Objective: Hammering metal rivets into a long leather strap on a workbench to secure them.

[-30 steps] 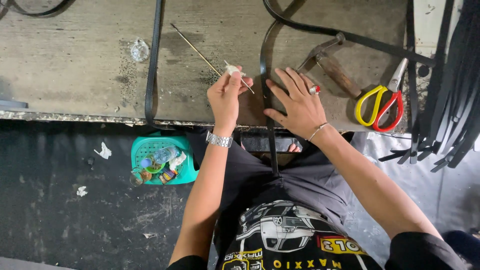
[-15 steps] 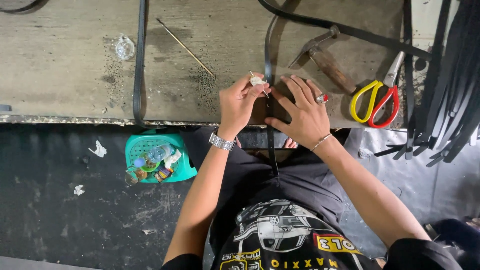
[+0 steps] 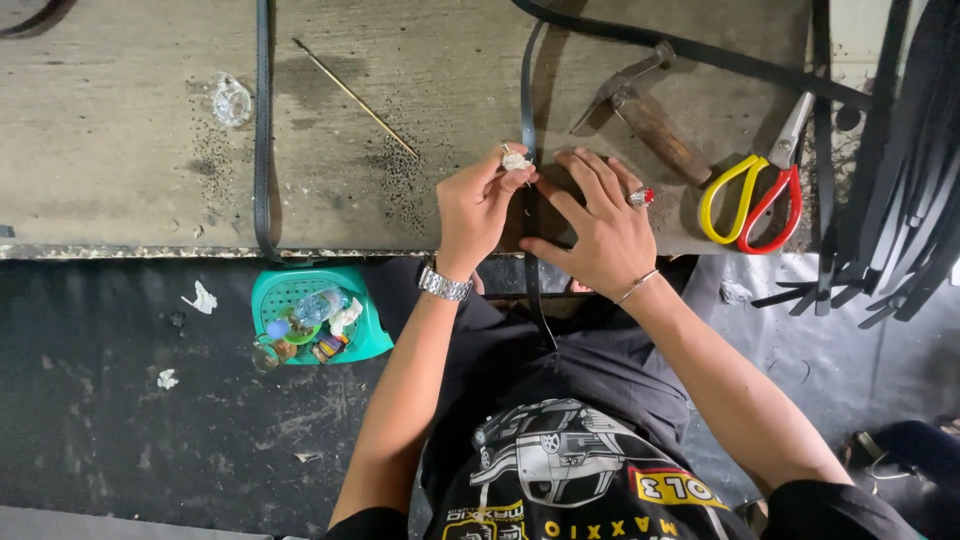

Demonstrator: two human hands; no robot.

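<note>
Scuffed workbench (image 3: 120, 150) lay under me. My right hand (image 3: 600, 225) pressed flat, fingers spread, on the black strap (image 3: 527, 120); just left of it my left hand (image 3: 480, 205) pinched a small white wad (image 3: 515, 160), seemingly mid-dabbing; steadiness needed next.

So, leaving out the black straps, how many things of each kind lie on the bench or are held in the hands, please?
Hammer: 1
Scissors, yellow and red handles: 1
Thin rod: 1
Small clear object: 1
Small white piece, pinched in the left hand: 1
Total: 5
</note>
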